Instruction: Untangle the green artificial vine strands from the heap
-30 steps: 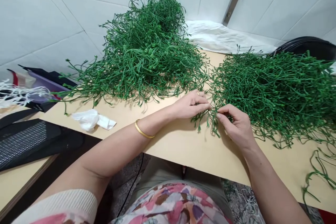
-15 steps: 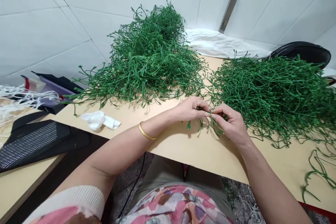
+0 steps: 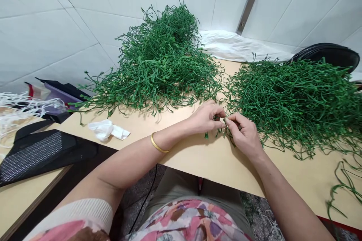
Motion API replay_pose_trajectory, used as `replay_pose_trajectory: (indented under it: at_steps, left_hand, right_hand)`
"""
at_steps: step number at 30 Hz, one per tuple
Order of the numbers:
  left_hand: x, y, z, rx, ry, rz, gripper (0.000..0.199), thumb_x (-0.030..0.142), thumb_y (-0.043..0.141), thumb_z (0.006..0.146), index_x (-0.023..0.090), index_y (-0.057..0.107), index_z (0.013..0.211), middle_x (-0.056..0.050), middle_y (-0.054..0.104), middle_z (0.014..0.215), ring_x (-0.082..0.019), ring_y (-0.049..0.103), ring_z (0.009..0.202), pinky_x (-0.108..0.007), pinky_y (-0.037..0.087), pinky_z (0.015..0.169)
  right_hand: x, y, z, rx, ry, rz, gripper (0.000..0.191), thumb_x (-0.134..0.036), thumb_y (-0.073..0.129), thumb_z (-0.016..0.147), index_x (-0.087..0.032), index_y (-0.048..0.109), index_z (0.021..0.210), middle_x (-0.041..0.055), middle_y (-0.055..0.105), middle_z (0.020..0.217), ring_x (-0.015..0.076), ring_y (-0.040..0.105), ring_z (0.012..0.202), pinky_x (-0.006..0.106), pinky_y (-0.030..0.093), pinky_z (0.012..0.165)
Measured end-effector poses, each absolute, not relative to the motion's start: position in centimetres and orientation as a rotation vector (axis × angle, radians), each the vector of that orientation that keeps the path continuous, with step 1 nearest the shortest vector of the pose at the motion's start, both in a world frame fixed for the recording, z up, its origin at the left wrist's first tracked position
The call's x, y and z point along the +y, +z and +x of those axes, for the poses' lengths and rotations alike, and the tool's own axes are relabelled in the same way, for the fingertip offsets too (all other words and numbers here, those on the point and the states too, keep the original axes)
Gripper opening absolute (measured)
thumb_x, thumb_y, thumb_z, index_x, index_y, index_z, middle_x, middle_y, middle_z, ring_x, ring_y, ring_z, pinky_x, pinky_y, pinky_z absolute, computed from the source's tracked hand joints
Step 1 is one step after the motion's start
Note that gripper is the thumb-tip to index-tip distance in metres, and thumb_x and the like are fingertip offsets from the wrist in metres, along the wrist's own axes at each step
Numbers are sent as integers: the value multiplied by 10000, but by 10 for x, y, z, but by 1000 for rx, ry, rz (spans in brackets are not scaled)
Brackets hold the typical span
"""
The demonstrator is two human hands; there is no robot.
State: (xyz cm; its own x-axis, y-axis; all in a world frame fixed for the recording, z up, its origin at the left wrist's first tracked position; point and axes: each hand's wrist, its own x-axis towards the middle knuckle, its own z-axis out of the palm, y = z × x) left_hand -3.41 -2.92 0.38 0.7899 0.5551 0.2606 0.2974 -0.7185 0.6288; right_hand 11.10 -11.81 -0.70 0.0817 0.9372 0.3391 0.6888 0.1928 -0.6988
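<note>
Thin, curly green plastic-looking stems with small knobbed tips lie in two heaps: a tall left heap [image 3: 166, 56] against the wall and a right heap [image 3: 294, 98]. In front of the gap between them, my left hand [image 3: 207, 118] and my right hand [image 3: 243, 130] meet just above the tabletop [image 3: 186, 154]. My left fingers close on a small green stem piece [image 3: 219, 132], whose knobbed ends hang below them. My right thumb and forefinger pinch the same piece close to the left fingertips. The exact spot of the pinch is partly hidden by my fingers.
A crumpled white tissue [image 3: 106, 130] lies near the table's front left edge. White strands [image 3: 31, 103] and a black mesh item [image 3: 34, 154] are further left. Behind the right heap stands a black rounded object [image 3: 325, 54]. White cloth [image 3: 226, 45] runs along the tiled wall.
Both hands stay together in nearly the same place. My right hand has shifted slightly left, its fingertips now closer against my left fingers, and the hanging green ends have moved a little.
</note>
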Motion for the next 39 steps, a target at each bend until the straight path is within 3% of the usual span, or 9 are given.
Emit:
replay_pose_trajectory:
  at_steps: [5, 12, 19, 23, 29, 35, 37, 39]
  left_hand:
    - [-26, 3, -34, 490, 463, 2455, 153, 203, 490, 786, 157, 632, 815, -31, 561, 755, -160, 460, 812, -301, 340, 773]
    - [-25, -1, -31, 501, 469, 2524, 170, 143, 461, 769, 142, 613, 693, -30, 569, 703, -150, 476, 771, -285, 350, 748]
    - [-27, 3, -33, 505, 493, 2255, 145, 177, 480, 781, 131, 617, 781, -14, 563, 713, -124, 480, 747, -255, 364, 719]
    - [-30, 5, -32, 469, 490, 2176, 179, 199, 446, 810, 126, 588, 729, -4, 545, 677, -112, 454, 708, -246, 354, 685]
    - [-26, 6, -36, 472, 524, 2186, 144, 152, 467, 783, 134, 574, 689, 2, 538, 666, -109, 459, 716, -246, 354, 719]
    - [-20, -3, -32, 553, 621, 2330, 141, 194, 476, 795, 147, 599, 743, -7, 568, 700, -125, 477, 740, -260, 355, 729]
    - [-23, -3, -32, 573, 662, 2364, 169, 223, 463, 812, 152, 610, 769, -11, 569, 706, -129, 478, 745, -266, 354, 731]
    - [-26, -2, -33, 555, 691, 2389, 184, 230, 453, 823, 151, 614, 784, -14, 573, 713, -128, 478, 739, -270, 354, 736]
  right_hand:
    - [-121, -5, 111, -1535, 524, -1574, 214, -312, 483, 809, -171, 537, 658, -49, 352, 493, 75, 311, 459, 218, 260, 451]
    - [-122, -7, 109, -1494, 607, -1624, 229, -365, 542, 776, -151, 611, 734, -56, 371, 468, 63, 291, 411, 217, 214, 413]
    - [-117, -7, 111, -1691, 263, -1551, 148, -243, 465, 815, -175, 521, 696, 14, 498, 727, 131, 476, 697, 246, 363, 630]
    - [-116, -8, 112, -1658, 292, -1673, 150, -250, 411, 844, -188, 472, 722, -23, 474, 595, 115, 435, 554, 243, 328, 557]
    - [-118, 0, 135, -1185, -178, -1851, 183, -325, 421, 852, -186, 461, 741, -18, 446, 574, 118, 398, 508, 261, 284, 519]
    - [-123, 2, 117, -1377, 54, -1627, 207, -384, 550, 791, -183, 543, 744, -49, 422, 542, 76, 328, 438, 225, 265, 435]
    - [-122, -2, 112, -1488, 119, -1552, 176, -346, 533, 808, -181, 584, 774, -24, 506, 610, 84, 393, 484, 225, 314, 468]
    - [-119, -6, 110, -1604, 171, -1467, 181, -298, 481, 839, -179, 612, 877, 28, 604, 799, 122, 523, 661, 247, 404, 602]
